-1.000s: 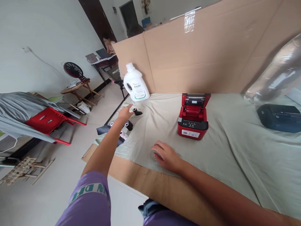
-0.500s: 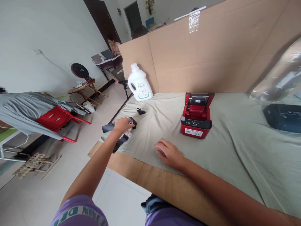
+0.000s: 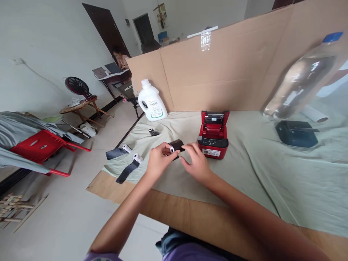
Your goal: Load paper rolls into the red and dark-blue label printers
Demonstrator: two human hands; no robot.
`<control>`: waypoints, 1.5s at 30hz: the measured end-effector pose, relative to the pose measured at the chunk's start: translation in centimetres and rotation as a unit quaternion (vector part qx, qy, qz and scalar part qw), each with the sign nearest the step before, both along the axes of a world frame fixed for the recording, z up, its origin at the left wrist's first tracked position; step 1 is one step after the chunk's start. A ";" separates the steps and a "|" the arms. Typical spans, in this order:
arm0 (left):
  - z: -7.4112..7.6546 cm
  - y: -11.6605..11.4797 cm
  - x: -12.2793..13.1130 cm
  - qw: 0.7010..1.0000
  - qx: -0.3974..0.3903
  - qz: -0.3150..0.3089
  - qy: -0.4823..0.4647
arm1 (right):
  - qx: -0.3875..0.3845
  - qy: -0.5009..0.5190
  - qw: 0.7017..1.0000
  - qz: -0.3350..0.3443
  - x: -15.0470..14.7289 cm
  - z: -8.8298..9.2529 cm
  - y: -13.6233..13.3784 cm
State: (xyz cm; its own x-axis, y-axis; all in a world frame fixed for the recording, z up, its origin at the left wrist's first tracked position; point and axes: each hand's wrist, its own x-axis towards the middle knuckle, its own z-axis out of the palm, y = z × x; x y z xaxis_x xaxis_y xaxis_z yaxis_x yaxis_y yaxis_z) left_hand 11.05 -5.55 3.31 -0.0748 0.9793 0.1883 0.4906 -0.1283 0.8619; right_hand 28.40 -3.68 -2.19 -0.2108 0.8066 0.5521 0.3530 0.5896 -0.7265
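My left hand (image 3: 160,158) grips a small black roll (image 3: 177,145) with a white core, held above the cloth (image 3: 239,170). From the other side, my right hand (image 3: 196,162) has its fingertips at the roll's right edge, thumb and fingers curved and apart; whether they pinch it is unclear. Just behind my right hand stands a red printer (image 3: 213,145) with its lid raised. Two partly unwound rolls, a nearer one (image 3: 129,168) and a farther one (image 3: 118,151), lie at the left with dark strips trailing. Behind them lies another small black roll (image 3: 153,132).
A white jug (image 3: 152,103) stands at the back left before a cardboard panel (image 3: 217,72). At the right are a large clear bottle (image 3: 301,79) and a black device (image 3: 296,134). A person (image 3: 121,61) sits at a far desk.
My left hand has lifted the black roll from the left side and brought it to the middle. My right hand has moved up to meet it. The view has shifted right.
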 end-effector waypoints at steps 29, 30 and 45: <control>-2.5 3.7 8.5 0.966 0.128 -0.092 0.207 | -0.192 -0.294 0.936 -0.004 11.2 7.1 12.3; -2.9 4.0 8.9 0.968 0.101 -0.093 0.209 | -0.183 -0.342 0.921 -0.016 10.8 7.2 12.6; -7.6 3.9 10.5 0.912 0.211 -0.133 0.326 | -0.170 -0.474 0.861 -0.069 8.8 5.5 13.2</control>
State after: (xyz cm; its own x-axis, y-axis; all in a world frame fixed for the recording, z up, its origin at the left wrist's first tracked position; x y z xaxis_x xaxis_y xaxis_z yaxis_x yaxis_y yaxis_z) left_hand 21.57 -1.66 -4.29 0.4173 0.7765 0.4721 0.7842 -0.5702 0.2447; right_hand 37.16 9.55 3.29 -0.3272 0.9408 -0.0882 0.9318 0.3058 -0.1954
